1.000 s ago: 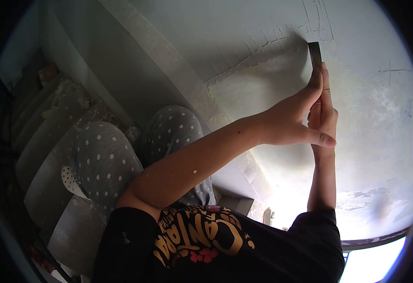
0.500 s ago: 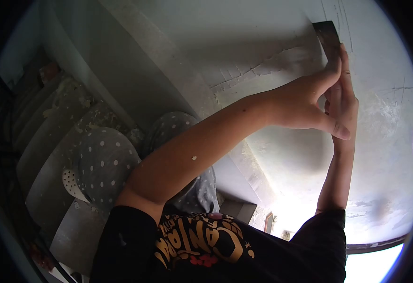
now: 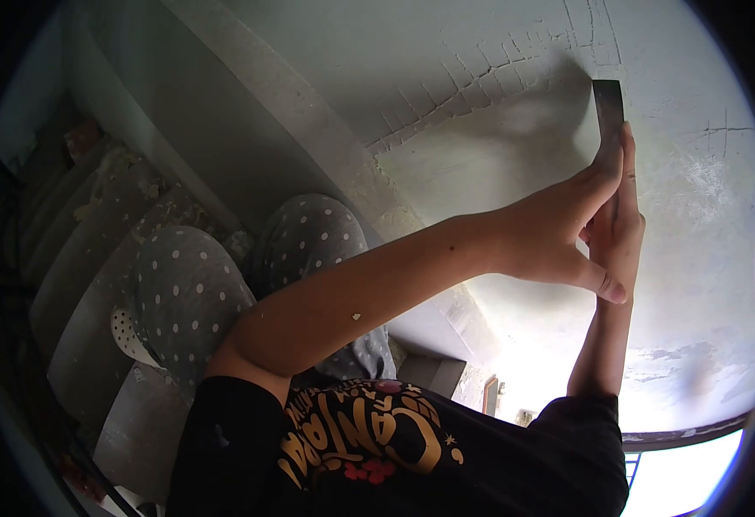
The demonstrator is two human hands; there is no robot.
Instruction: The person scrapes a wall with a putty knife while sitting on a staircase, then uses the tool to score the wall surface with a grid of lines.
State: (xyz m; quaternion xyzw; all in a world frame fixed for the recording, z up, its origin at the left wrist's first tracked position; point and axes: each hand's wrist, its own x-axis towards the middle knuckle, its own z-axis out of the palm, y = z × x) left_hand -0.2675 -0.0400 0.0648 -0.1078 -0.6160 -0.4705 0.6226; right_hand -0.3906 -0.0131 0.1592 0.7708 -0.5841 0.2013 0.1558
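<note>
A dark flat scraper lies with its blade against the pale wall. My right hand is closed around its handle, with one finger stretched along its side. Over it lies my left hand, its fingers pressed together on the scraper and its thumb across my right wrist. The handle is mostly hidden between the hands. Hatched scratch lines run across the wall to the left of the blade, and more lie above it.
Dusty steps with flaked debris go down the left side. My knees in dotted grey trousers are beside them. A ledge slants along the wall. At the lower right is a bright opening.
Both hands and the scraper have moved down in the view along the wall. More of the scratched lines shows above and to the left of the blade. The view has shifted slightly.
</note>
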